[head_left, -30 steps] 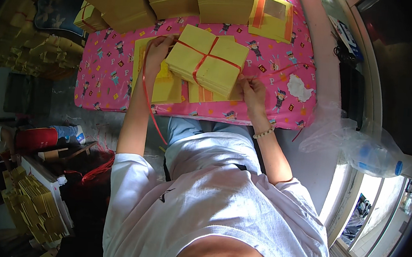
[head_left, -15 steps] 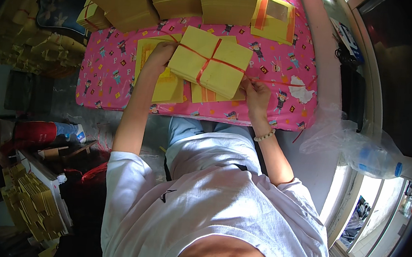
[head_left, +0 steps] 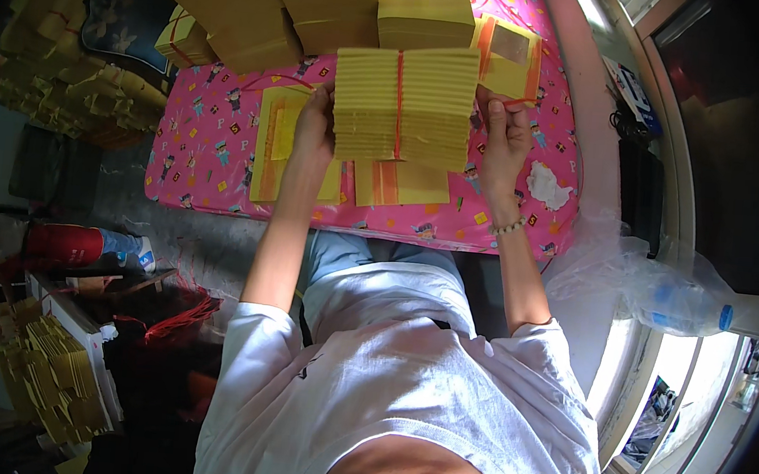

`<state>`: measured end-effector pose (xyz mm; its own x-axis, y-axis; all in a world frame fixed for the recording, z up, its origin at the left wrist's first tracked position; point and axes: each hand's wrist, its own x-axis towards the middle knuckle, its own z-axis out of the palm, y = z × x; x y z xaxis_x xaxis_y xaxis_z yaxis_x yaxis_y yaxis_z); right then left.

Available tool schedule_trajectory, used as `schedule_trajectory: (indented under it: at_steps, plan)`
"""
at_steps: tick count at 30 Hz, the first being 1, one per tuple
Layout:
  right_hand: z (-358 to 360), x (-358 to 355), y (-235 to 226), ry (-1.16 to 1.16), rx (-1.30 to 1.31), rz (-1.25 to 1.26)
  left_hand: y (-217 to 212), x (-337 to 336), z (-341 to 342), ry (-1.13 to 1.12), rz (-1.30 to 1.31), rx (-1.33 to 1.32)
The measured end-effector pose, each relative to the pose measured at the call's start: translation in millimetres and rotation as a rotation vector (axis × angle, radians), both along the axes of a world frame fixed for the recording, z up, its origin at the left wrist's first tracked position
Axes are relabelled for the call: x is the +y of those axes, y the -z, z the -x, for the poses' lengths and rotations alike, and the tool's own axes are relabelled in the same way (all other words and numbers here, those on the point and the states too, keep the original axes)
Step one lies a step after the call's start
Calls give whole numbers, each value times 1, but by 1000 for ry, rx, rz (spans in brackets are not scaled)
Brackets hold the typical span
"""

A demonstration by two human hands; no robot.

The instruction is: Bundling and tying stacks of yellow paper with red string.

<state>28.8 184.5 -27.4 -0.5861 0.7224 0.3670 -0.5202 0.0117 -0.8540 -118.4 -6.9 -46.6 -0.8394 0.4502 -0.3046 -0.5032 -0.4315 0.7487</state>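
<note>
A thick bundle of yellow paper envelopes [head_left: 364, 100] is raised above the pink table, its layered edges facing me. A red plastic string [head_left: 400, 94] runs down across its middle. My left hand [head_left: 314, 132] is closed on the bundle's left side, with a loose string end trailing leftward beside it. At the right side, my right hand [head_left: 507, 144] has its fingers bent and closed, with a red string end across the thumb and fingertips. Its fingers nearest the bundle are partly hidden. Beneath lie flat yellow envelopes [head_left: 402, 185] with orange stripes.
Tall yellow stacks [head_left: 327, 7] line the far side of the pink patterned table cover [head_left: 198, 144]. White crumpled paper [head_left: 548, 187] lies at right, near a plastic bag with a bottle [head_left: 685, 300]. Another person [head_left: 63, 245] is at the left, beside more stacked envelopes [head_left: 52, 371].
The bundle has been lifted and tipped, so its layered edges show instead of its flat, cross-tied face. Both hands have shifted right; the right hand has also moved up with the string.
</note>
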Motion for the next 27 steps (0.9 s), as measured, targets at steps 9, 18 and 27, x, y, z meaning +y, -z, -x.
schedule_trajectory:
  at_steps: [9,18,27]
  plan:
    - [-17,18,57,-88,-140,87,52,4,-20,-239,-121,143]
    - [-37,30,18,-246,-261,-25,14,-26,-21,-286,232,531]
    - [-51,39,-32,-291,-352,-358,-83,-18,-48,257,553,989]
